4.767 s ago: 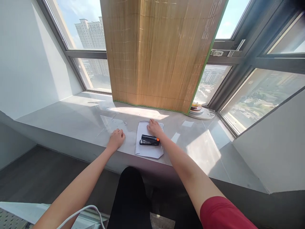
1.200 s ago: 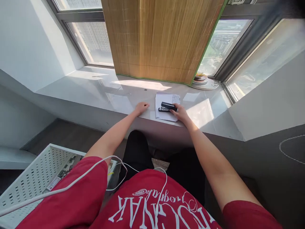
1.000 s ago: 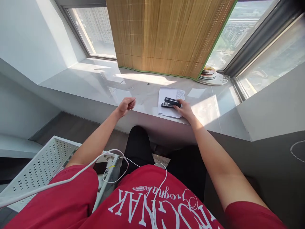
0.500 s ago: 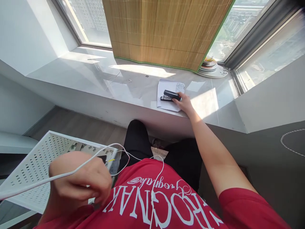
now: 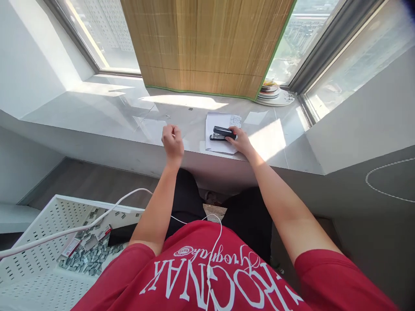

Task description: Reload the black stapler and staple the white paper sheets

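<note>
Right grip (image 5: 241,139) is clamping the black stapler (image 5: 223,132) on white paper (image 5: 217,146) by the front edge of the windowsill (image 5: 106,117), left grip (image 5: 173,138) is hovering fisted, contents unclear, and dragging is probably risking the paper sliding off.

Daylight from windows (image 5: 301,41), sunlit sill (image 5: 97,112) — dim floor (image 5: 87,170)

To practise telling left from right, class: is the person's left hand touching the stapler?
No: the right hand grips the black stapler, while the left hand, curled closed, is well apart from it.
</note>
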Motion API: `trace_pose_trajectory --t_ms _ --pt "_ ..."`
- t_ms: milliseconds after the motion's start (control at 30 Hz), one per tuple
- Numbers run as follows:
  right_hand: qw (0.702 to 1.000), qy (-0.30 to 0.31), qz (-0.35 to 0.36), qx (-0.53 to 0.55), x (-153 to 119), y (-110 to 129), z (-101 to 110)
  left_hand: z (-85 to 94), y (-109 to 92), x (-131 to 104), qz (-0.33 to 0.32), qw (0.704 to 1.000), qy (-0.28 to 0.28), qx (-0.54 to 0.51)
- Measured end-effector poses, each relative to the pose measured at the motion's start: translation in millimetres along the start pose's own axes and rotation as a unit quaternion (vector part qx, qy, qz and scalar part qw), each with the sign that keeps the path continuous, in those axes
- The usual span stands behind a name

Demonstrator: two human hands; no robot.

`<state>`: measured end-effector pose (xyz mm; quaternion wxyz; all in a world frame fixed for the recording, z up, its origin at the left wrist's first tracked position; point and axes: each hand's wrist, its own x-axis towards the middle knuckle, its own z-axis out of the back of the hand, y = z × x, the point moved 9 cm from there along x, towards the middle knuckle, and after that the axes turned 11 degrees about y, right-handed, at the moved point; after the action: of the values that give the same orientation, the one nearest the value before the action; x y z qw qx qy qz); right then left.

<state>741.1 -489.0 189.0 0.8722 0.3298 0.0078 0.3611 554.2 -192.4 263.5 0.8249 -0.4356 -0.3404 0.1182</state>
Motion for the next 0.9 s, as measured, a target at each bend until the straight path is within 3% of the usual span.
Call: trace_pose_trajectory --t_ms 67,167,233,300,433,567,767,900 --pt "0.999 0.014 0.034 -0.018 0 13 -3 -57.6 -7 23 -0.04 0.995 0.089 0.03" --pt "0.996 0.029 0.057 -0.06 0 27 -6 -136.1 -13 30 -0.094 0.967 0.221 0.08" --pt "0.996 0.025 0.051 -0.069 -1 30 -4 -170.1 -6 24 -0.105 0.944 0.287 0.121" --pt "0.997 0.01 0.043 -0.064 -3 30 0 -189.7 6 15 -0.105 0.919 0.341 0.168" --pt "0.995 -0.089 0.021 -0.032 -10 25 20 -198.1 22 6 -0.093 0.888 0.386 0.234" --pt "0.981 -0.191 -0.021 0.017 -28 2 49 -190.7 16 10 -0.111 0.905 0.349 0.219" --pt "0.98 -0.195 -0.037 0.023 -81 -46 92 -180.4 11 11 -0.092 0.919 0.309 0.227" --pt "0.982 -0.183 -0.037 0.031 -102 -64 102 -185.1 -11 3 -0.156 0.899 0.317 0.259"
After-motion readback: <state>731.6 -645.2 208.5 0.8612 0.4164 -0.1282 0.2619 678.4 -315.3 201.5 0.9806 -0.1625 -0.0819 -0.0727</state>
